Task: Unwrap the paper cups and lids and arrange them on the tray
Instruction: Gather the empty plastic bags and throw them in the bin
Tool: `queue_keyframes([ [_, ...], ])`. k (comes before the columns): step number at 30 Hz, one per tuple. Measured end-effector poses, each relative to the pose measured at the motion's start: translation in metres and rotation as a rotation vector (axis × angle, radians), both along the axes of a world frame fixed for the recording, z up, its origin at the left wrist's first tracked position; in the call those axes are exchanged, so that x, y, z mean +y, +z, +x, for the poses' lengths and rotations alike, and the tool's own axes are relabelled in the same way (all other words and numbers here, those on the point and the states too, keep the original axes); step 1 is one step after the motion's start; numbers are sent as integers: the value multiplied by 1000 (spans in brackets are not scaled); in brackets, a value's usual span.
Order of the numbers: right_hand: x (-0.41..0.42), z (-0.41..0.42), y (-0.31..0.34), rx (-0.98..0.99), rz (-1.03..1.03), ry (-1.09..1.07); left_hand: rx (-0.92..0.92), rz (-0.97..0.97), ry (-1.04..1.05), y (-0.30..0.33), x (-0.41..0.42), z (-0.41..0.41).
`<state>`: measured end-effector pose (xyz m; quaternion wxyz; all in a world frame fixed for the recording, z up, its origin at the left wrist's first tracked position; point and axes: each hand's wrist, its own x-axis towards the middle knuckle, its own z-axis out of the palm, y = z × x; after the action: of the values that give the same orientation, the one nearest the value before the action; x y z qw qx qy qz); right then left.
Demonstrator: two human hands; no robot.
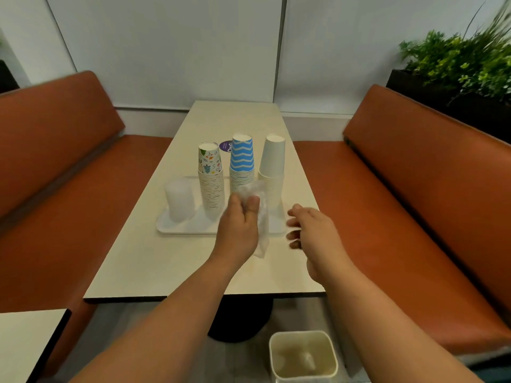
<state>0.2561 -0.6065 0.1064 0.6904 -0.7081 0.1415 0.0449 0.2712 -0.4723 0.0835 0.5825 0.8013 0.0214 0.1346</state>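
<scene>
Three stacks of upturned paper cups are standing in a row on my white tray (177, 230) at the middle of the surface (154, 261): patterned stack (211, 178), blue zigzag stack (242, 164), plain white stack (272, 172). Lids (179, 201), translucent, are sitting at the tray's left end. My left hand (237, 225) is gripping clear plastic wrap (261, 217), fingers curled round it. My right hand (309, 228) is hovering near the surface's right edge, fingers loose, holding nothing.

Both bare forearms reach forward over the bench (154, 266). The left hand (238, 222) has thumb and fingers curled, pinching a clear plastic wrapper (262, 225). The right hand (309, 225) hovers just beside it, fingers loosely bent, holding nothing.
</scene>
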Motion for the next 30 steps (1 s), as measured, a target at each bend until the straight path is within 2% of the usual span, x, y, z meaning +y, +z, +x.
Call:
queue_keyframes([
  [2,4,-9,5,244,178,176,-130,3,17,0,2,0],
  [4,8,-11,6,369,323,281,-192,-21,-14,-2,-4,-4],
  [7,11,-4,7,340,594,239,-174,-109,-75,-5,-18,-15],
  [9,12,-2,6,290,640,168,-151,-179,-107,-9,-24,-22],
  [12,15,-6,2,178,647,119,-119,-161,-46,-12,-24,-24],
  [16,14,-16,2,-11,527,211,27,-120,-56,-8,-24,-14],
  [18,11,-20,1,-70,435,188,123,-190,-128,-2,-27,-15],
  [20,3,-19,-5,-76,447,98,203,-323,-206,0,-32,-20],
  [24,-23,-13,-11,-102,488,26,154,-393,-114,-4,-47,-30],
  [28,-60,-12,-23,-180,363,129,93,-282,-105,-13,-77,-39],
  [30,-84,-13,-36,-173,340,204,107,-302,-79,-21,-95,-43],
])
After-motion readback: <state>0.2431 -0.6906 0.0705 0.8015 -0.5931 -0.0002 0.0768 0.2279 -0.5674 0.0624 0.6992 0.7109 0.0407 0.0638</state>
